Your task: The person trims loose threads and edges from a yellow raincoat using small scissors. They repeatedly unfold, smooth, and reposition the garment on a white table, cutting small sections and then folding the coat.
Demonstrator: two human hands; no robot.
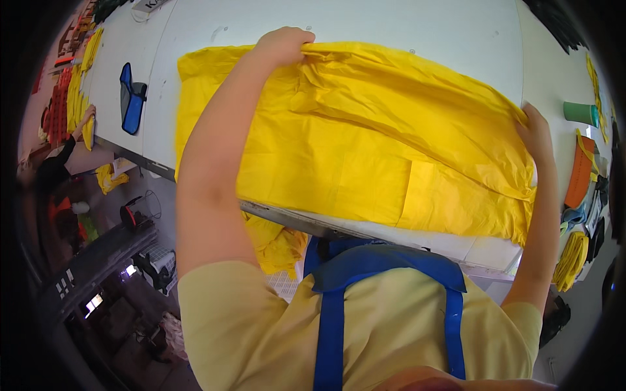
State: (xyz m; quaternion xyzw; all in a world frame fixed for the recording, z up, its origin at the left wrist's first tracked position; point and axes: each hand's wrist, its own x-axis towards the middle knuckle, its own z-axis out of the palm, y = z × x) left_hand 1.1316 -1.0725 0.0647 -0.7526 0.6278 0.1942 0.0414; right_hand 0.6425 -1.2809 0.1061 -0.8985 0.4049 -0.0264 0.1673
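Observation:
A wide sheet of yellow cloth (313,159), thin and creased, lies spread over the white worktable (365,19). Its near part is fairly flat, with a folded flap or pocket-like panel (437,195) toward the right. Long wrinkles run across the far part. At the far edge, left of the middle, my left hand (285,45) is closed on the cloth, its fingertips gripping a gathered bit. My right hand (536,133) holds the cloth's right edge, fingers curled over it and partly hidden.
A blue and black pouch-like item (133,101) lies at the left. On the right are a green cup-like container (580,113), an orange piece (579,171) and a yellow bundle (571,260). More yellow cloth (277,244) hangs below the table edge. Another person (62,156) works far left.

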